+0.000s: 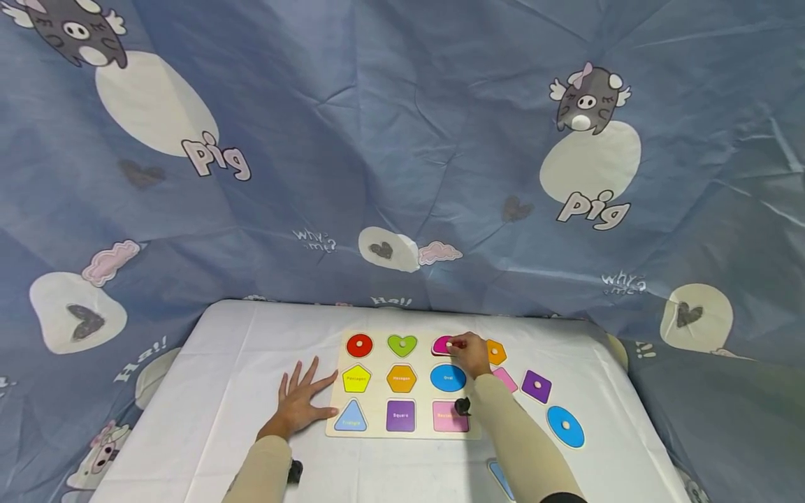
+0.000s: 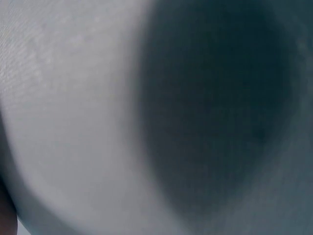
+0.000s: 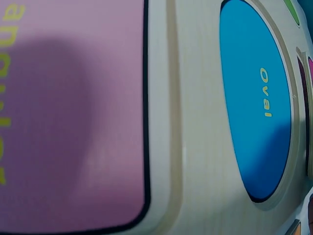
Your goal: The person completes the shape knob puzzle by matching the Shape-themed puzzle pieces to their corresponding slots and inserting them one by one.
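Observation:
A pale wooden shape-puzzle board point(image 1: 371, 431) lies on the table. Its top row has a red circle point(image 1: 359, 338) and a green heart point(image 1: 402, 338), both with knobs in place. At the top right corner, my right hand point(image 1: 472, 354) pinches the magenta half-round piece point(image 1: 441, 341) by its knob, over or in its slot; which of the two I cannot tell. Beneath that hand is the blue oval slot point(image 3: 257, 105), with the pink rectangle slot point(image 3: 110, 112) closest in the right wrist view. My left hand point(image 1: 298, 404) lies with fingers spread, thumb and forefinger at the board's left edge.
Loose knobbed pieces lie right of the board: an orange hexagon point(image 1: 497, 353), a purple square point(image 1: 536, 386), a blue oval point(image 1: 566, 434). A pink piece point(image 1: 505, 379) and a blue one point(image 1: 497, 475) are partly hidden by the right arm. A blue patterned cloth point(image 1: 402, 175) hangs behind.

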`<state>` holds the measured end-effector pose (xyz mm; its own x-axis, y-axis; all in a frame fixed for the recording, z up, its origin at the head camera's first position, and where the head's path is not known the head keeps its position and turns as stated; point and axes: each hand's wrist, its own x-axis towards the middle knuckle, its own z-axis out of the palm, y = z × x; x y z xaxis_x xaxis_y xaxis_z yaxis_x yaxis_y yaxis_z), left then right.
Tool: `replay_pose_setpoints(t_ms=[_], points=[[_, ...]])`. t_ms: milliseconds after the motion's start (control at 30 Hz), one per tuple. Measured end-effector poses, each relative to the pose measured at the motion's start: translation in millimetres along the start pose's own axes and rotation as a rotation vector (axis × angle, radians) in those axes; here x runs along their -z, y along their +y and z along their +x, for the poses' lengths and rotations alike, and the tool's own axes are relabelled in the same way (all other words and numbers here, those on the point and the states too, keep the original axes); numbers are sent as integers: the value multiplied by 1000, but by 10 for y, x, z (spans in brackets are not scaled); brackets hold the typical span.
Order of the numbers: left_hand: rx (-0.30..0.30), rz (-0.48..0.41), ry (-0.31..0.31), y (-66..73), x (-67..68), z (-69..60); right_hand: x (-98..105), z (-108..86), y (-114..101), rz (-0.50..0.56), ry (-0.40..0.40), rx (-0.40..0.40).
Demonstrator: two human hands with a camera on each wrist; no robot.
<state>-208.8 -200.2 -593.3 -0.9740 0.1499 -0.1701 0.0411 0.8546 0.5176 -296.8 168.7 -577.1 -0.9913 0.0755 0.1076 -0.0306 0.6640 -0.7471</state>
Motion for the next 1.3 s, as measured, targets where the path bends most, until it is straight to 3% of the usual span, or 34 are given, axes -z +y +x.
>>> replay_pose_setpoints(t_ms=[267, 1300], points=[[-2, 9, 9, 5, -15, -8, -62, 4, 48, 1, -6, -33], [-8, -13, 8, -2, 2, -14, -87, 40, 90, -31, -46, -34]])
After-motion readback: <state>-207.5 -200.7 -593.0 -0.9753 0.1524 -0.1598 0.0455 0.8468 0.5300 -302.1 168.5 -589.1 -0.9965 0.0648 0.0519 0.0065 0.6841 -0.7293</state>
